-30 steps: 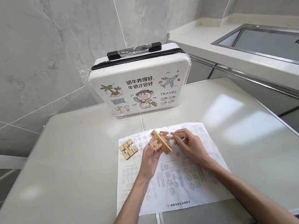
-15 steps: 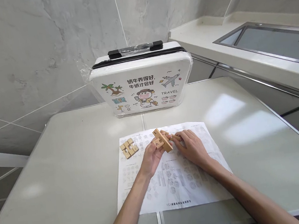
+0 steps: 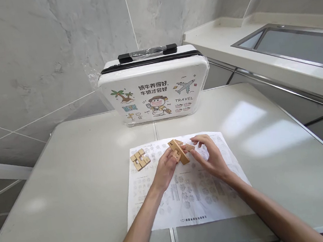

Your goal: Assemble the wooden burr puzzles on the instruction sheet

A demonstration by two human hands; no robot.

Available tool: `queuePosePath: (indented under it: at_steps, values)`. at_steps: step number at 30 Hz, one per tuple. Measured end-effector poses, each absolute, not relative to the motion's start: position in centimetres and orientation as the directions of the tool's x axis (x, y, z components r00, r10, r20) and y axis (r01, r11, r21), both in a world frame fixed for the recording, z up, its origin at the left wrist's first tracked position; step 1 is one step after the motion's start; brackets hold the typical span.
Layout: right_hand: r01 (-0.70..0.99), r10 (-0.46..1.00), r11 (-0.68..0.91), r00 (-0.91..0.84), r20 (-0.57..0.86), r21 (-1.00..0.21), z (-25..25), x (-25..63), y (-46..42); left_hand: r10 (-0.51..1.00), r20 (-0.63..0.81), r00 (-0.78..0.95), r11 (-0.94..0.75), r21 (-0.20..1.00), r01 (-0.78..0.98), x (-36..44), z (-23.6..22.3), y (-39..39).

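Note:
A cluster of interlocked wooden puzzle pieces (image 3: 178,150) is held just above a printed instruction sheet (image 3: 187,195) on the table. My left hand (image 3: 166,168) grips the cluster from the left, fingers closed on it. On the right side, my right hand (image 3: 209,156) pinches a notched wooden piece (image 3: 189,147) that pokes out of the cluster. A second group of loose wooden puzzle pieces (image 3: 139,159) lies on the sheet's top left corner, apart from both hands.
A white travel-themed case (image 3: 154,87) wrapped in plastic stands upright at the table's far edge against the grey wall. A counter with a steel sink (image 3: 293,46) runs along the right. A seam (image 3: 171,236) splits the grey table down the middle.
The right hand has brought its piece up against the cluster in the left hand; the two now touch. The cluster has tilted slightly. The loose pieces on the sheet stayed put.

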State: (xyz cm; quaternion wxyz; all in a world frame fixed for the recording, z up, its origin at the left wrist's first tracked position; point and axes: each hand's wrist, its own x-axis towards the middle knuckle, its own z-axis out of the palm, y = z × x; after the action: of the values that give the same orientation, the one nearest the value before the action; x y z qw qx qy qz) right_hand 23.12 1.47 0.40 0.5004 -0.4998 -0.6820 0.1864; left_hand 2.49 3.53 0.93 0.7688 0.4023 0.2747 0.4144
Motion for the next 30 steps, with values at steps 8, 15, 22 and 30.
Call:
queuePosePath:
  at_steps: [8, 15, 22, 30]
  values:
    - [0.413, 0.824, 0.563, -0.216, 0.524, -0.716, 0.8, 22.6, 0.9, 0.825, -0.13, 0.549, 0.341, 0.89, -0.302, 2.6, 1.2, 3.1]
    - [0.516, 0.849, 0.516, -0.201, 0.489, -0.684, 0.0, 23.0, 1.4, 0.818, -0.135, 0.559, 0.331, 0.906, -0.265, 2.5, 1.5, 2.9]
    - [0.577, 0.831, 0.514, -0.151, 0.536, -0.635, -0.6, 23.2, 1.4, 0.834, -0.12, 0.539, 0.286, 0.929, -0.235, 3.0, 1.9, 2.7]
    - [0.602, 0.746, 0.62, -0.252, 0.616, -0.504, -0.6, 22.9, 1.3, 0.818, -0.077, 0.57, 0.232, 0.951, -0.205, 3.0, 1.6, 2.6]
